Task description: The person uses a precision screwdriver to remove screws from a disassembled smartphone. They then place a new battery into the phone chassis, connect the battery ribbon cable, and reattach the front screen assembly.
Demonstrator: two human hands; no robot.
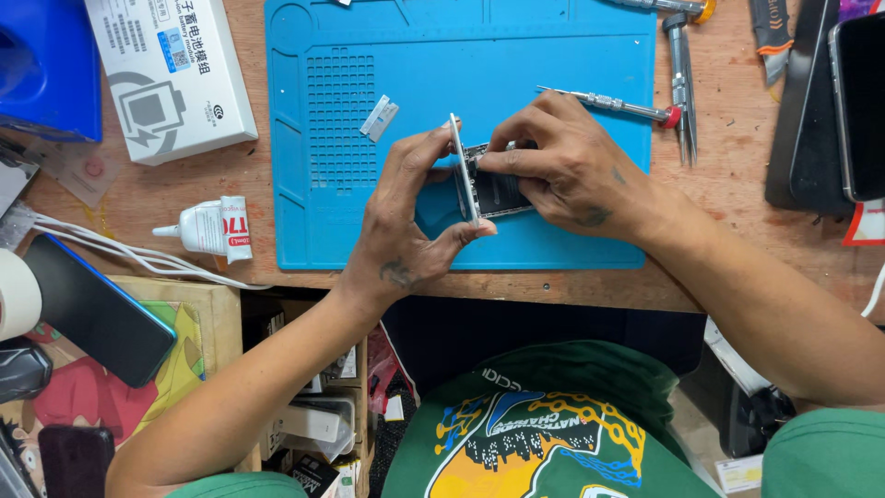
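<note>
An opened phone lies on the blue work mat (572,55). My left hand (406,217) grips the lifted phone screen (464,171), holding it upright on edge between thumb and fingers. My right hand (562,166) rests on the phone body (498,189), fingertips pinching at something inside near its top; what they pinch is hidden. The phone's inner parts show dark between my two hands.
A red-tipped screwdriver (608,104) and tweezers (684,83) lie at the mat's right. A small metal piece (379,117) sits on the mat. A glue tube (207,228), a white box (171,69), white cables (120,251) and a dark phone (97,309) are left; more phones (843,101) right.
</note>
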